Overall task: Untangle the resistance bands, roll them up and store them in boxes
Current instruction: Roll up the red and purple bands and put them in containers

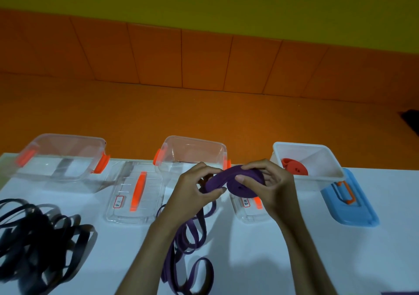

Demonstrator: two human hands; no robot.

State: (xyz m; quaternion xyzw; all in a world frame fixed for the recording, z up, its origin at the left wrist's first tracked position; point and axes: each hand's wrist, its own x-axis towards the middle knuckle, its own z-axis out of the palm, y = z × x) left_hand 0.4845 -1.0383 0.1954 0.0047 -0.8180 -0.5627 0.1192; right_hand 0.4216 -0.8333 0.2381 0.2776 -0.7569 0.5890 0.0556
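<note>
A purple resistance band [240, 181] is partly wound into a flat coil held above the table, in front of the middle clear box [192, 153]. My right hand [269, 181] grips the coil, thumb pressed on its face. My left hand [197, 186] pinches the strand feeding into the coil. The loose rest of the purple band [190, 244] trails down onto the white table in loops. A tangled black band [38, 235] lies at the left. A rolled orange band [294, 167] sits inside the white box [326, 158] at the right.
An empty clear box [63, 156] with orange latches stands at the back left. Two clear lids with orange handles [136, 195] [249, 206] lie flat in front of the boxes. A blue lid [351, 201] lies by the white box. Behind the white table [294, 249] is an orange floor and wall.
</note>
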